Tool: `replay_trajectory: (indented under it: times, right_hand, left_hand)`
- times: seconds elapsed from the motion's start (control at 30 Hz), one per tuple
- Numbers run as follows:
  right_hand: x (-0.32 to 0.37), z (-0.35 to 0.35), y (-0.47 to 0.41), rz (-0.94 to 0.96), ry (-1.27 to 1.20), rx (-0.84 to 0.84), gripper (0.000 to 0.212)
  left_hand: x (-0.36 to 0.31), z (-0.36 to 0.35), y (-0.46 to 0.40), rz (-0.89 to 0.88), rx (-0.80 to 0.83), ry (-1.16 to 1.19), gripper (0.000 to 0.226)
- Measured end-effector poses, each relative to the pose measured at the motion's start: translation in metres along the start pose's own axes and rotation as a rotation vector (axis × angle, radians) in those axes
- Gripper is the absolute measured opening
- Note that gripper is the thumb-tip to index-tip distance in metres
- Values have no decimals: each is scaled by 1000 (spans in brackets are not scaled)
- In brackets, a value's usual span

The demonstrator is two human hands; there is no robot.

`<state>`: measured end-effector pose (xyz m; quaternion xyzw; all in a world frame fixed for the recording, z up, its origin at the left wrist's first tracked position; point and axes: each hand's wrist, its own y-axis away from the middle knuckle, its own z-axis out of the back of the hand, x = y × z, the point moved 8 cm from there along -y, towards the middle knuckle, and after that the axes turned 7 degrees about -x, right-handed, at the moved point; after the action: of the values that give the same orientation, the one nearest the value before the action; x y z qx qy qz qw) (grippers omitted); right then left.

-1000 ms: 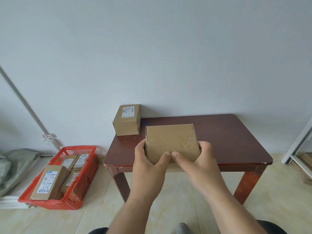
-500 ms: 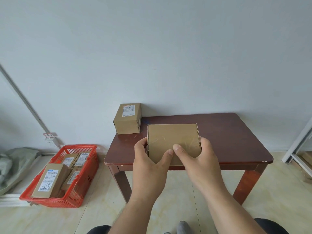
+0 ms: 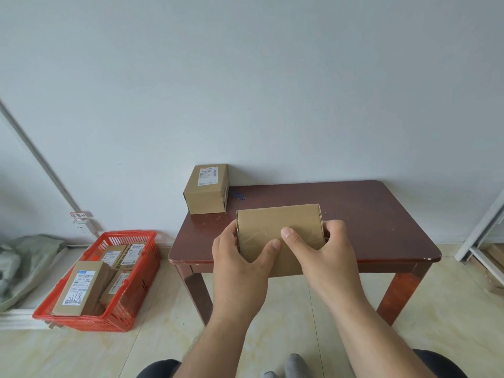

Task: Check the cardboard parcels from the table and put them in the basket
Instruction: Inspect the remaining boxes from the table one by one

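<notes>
Held parcel: a plain brown cardboard parcel (image 3: 278, 230) is lifted in front of the person, above the near edge of the tabletop (image 3: 368, 219). Its broad face is turned toward the camera; clear tape shows across that face. No label is visible on this side.
Left hand: the left hand (image 3: 240, 257) holds the parcel's left end. The thumb lies across the front face near the lower middle; the fingers wrap behind the left edge, out of sight.
Right hand: the right hand (image 3: 321, 252) holds the parcel's right end. The thumb presses on the front face, its tip just beside the left thumb; the fingers curl round the right edge.
Grip state: both grips are closed on the held parcel, one at each end.
Second parcel: a smaller cardboard box (image 3: 206, 189) stands on the far left corner of the tabletop, against the wall (image 3: 245, 77). A white printed label is on its top face.
Basket: a red plastic basket (image 3: 136, 290) stands on the floor (image 3: 450, 309) to the left of the tabletop, well apart from the held parcel.
Basket contents: several labelled parcels (image 3: 81, 287) lie inside; the nearest one leans tilted with its label up.
Left surroundings: a grey-green sack (image 3: 24, 263) lies at the far left, beside the basket.
Tabletop finish: dark red-brown wood, with a small blue mark (image 3: 240, 197) near the second parcel.
</notes>
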<state>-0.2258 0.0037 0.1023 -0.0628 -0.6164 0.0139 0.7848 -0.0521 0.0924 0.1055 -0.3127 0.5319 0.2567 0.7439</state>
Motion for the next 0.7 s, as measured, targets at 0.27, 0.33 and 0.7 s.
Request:
replay_trajectory:
  times: [0.27, 0.33, 0.7]
  right_hand:
    - [1, -3, 11, 23, 13, 31, 50]
    - [4, -1, 9, 12, 22, 16, 52]
    - [8, 1, 9, 85, 57, 27, 59]
  left_hand:
    - [-1, 7, -9, 28, -65, 26, 56]
    - [-2, 6, -4, 35, -50, 35, 54]
    - [-3, 6, -3, 34, -30, 91, 77]
